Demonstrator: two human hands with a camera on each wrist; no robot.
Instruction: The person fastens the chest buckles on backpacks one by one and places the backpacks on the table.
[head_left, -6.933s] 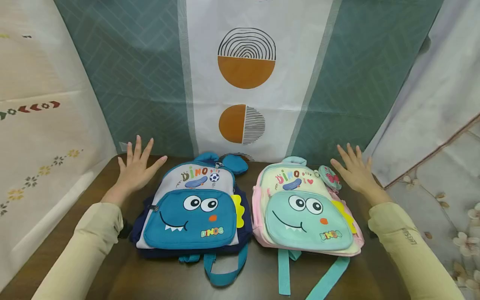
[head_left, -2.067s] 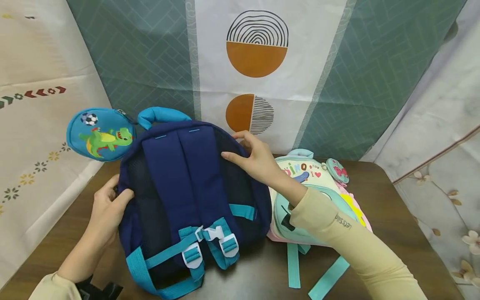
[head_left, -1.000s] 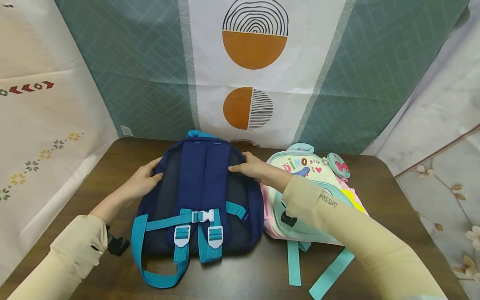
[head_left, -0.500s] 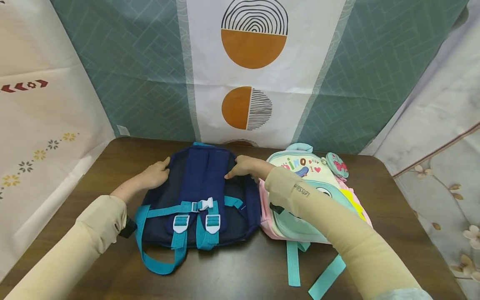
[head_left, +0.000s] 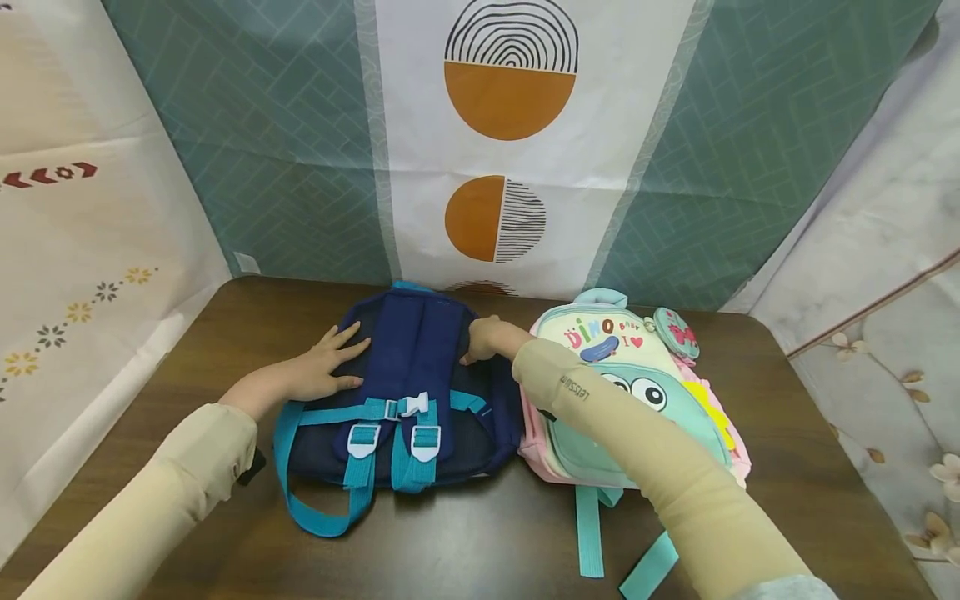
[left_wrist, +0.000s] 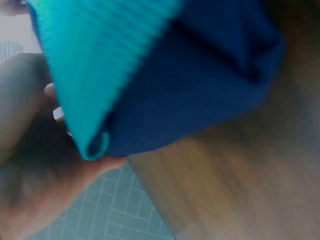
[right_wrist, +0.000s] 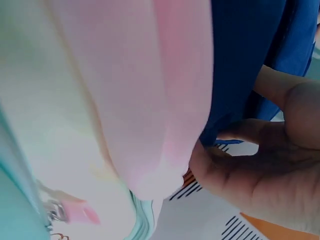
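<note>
The navy children's backpack (head_left: 420, 350) lies on the table with its back panel up, turquoise straps and white buckles showing. My left hand (head_left: 318, 367) rests on the left of that panel, fingers spread. At the bag's upper right side, my right hand (head_left: 491, 337) grips the edge, thumb on the panel; in the right wrist view its fingers (right_wrist: 210, 170) reach round the navy side. A turquoise strap (left_wrist: 105, 60) fills much of the left wrist view, with part of the left hand (left_wrist: 45, 185) behind it. The navy bag's printed front is hidden underneath.
Close against the navy bag's right side lies a pink and mint dinosaur backpack (head_left: 637, 400), front up, with a round pouch (head_left: 677, 333) at its top. Its mint straps (head_left: 588, 533) trail toward the table's (head_left: 450, 550) front. Patterned curtains (head_left: 300, 167) hang behind and at both sides.
The navy backpack went from front up to held upright, back panel showing, then was lowered flat. In the last half second my left hand slid from its edge onto the panel, fingers spreading.
</note>
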